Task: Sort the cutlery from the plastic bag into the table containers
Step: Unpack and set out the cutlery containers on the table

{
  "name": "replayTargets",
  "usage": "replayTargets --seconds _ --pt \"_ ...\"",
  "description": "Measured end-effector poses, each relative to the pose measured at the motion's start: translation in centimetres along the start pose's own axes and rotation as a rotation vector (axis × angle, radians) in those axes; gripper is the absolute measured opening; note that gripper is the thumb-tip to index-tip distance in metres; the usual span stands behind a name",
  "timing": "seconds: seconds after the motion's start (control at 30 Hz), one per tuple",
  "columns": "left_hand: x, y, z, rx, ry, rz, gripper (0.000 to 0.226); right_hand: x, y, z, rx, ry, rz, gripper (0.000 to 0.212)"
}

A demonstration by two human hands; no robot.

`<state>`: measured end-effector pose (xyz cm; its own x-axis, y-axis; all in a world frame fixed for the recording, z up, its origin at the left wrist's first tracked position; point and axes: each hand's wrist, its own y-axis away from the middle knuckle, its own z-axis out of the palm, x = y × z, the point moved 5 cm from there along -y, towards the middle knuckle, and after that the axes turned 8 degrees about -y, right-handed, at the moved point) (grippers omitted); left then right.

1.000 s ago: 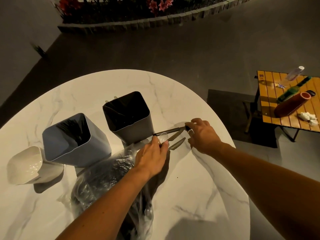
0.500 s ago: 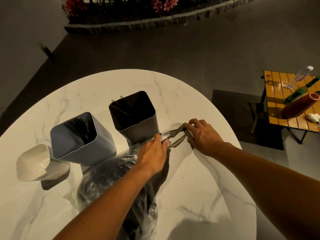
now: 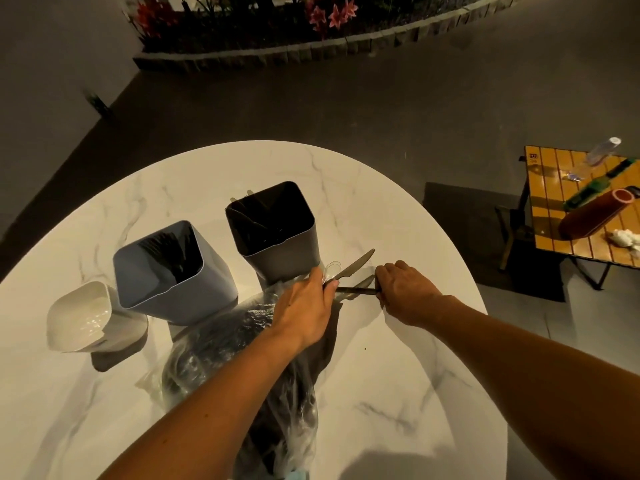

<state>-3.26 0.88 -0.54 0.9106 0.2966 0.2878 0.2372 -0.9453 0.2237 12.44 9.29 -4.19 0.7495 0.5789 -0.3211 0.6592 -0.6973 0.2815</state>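
The step in hand is pulling cutlery out of the plastic bag [image 3: 221, 358], which lies crumpled on the marble bench [image 3: 398, 393] in front of the three containers. The left hand [image 3: 304, 306] rests at the bag's mouth, its fingers [image 3: 330, 284] pinching a few pieces together, among them a knife [image 3: 349, 270] whose blade points up and to the right and what looks like a clear plastic spoon. The right hand [image 3: 403, 292] lies just beside it, its fingers curled round the end of a dark utensil [image 3: 356, 290] that lies across between the two hands; a second blade shows just under it.

The dark grey container [image 3: 277, 233] and the blue container [image 3: 173, 275] both hold dark cutlery already, while the white container [image 3: 83, 317] at the left looks bare inside, though its depths are hard to read. Much dark cutlery remains in the bag, so the sorting seems only partly done.

The next move likely calls for separating the pinched pieces by kind, then carrying each to its matching container without dragging the bag along.
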Motion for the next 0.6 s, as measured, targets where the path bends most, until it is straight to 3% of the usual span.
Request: replayTargets --seconds 0.2,0.6 --pt "0.5 1.9 -1.3 0.020 0.009 -0.013 0.028 -0.3 1.3 -0.7 -0.074 -0.348 0.109 0.007" --pt "0.8 6.2 -3.2 0.004 -0.043 0.008 0.016 -4.5 4.1 -4.4 -0.307 -0.692 0.093 0.018"
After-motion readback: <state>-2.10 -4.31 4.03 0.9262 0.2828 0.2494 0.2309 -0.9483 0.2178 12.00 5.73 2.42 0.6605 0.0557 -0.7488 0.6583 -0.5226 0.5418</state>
